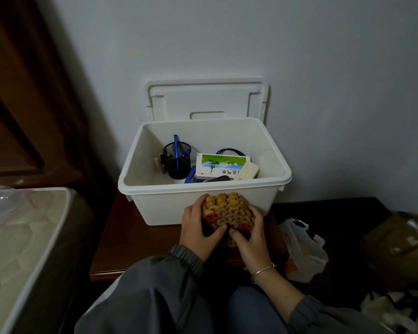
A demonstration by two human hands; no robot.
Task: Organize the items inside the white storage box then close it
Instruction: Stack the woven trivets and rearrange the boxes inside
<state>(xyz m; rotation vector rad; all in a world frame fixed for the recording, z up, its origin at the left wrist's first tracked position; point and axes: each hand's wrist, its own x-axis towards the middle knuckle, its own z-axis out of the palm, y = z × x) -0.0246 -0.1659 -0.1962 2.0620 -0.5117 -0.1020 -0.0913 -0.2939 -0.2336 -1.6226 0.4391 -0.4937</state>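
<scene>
The white storage box (155, 203) stands open on a dark wooden stand, its lid (203, 100) leaning upright against the wall behind it. Inside are a black mesh pen cup (176, 162) with a blue pen, a white and green carton (217, 165), a cream block (247, 170) and a blue item (191, 177). In front of the box, my left hand (198, 232) and my right hand (251, 239) together grip a woven yellow and red pouch (227, 210), held against the box's front wall.
A dark wooden stand (130, 242) carries the box. A mattress edge (22, 237) lies at the left. On the floor at the right sit a white plastic bag (304, 249) and a brown cardboard box (401, 247). A dark wooden door fills the left.
</scene>
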